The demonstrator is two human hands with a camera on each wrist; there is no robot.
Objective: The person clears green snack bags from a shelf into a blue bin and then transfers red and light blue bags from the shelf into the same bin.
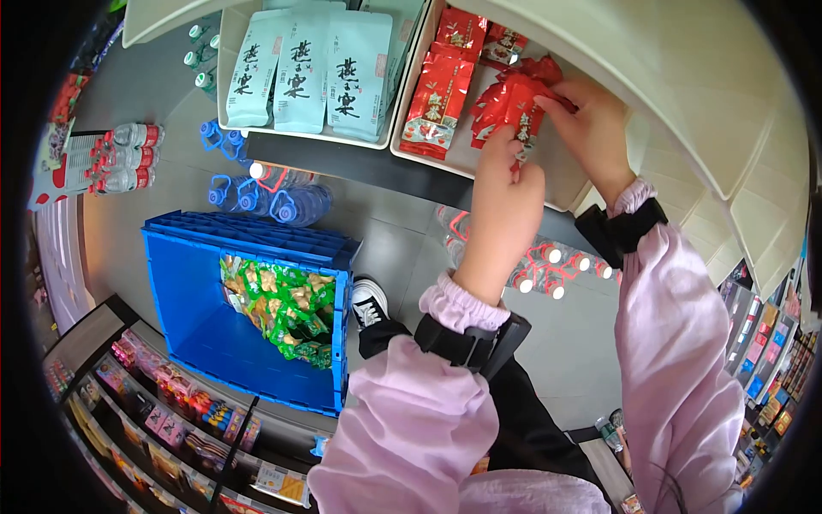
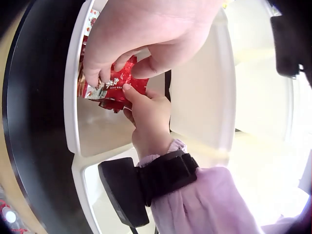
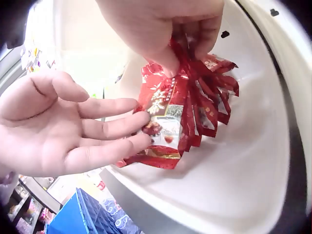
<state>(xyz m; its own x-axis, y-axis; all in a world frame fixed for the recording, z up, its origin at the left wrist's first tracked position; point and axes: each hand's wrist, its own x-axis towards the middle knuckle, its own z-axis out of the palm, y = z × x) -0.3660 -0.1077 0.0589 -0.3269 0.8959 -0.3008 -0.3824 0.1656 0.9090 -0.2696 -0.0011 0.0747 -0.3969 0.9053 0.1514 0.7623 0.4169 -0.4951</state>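
Several red packets are bunched inside a white bin; in the right wrist view the packets fan out below the right hand. The right hand pinches their gathered top edges between thumb and fingers, also seen in the right wrist view. Palm up, the left hand has its fingers extended, the fingertips touching the front packet's side. In the left wrist view the left hand arches over the packets. More red packets stand at the bin's left side.
Pale blue pouches fill the neighbouring bin. Below left, a blue crate holds green packets. Water bottles stand on the floor under the shelf. A shelf of small goods is at lower left. Cream bins overhang at right.
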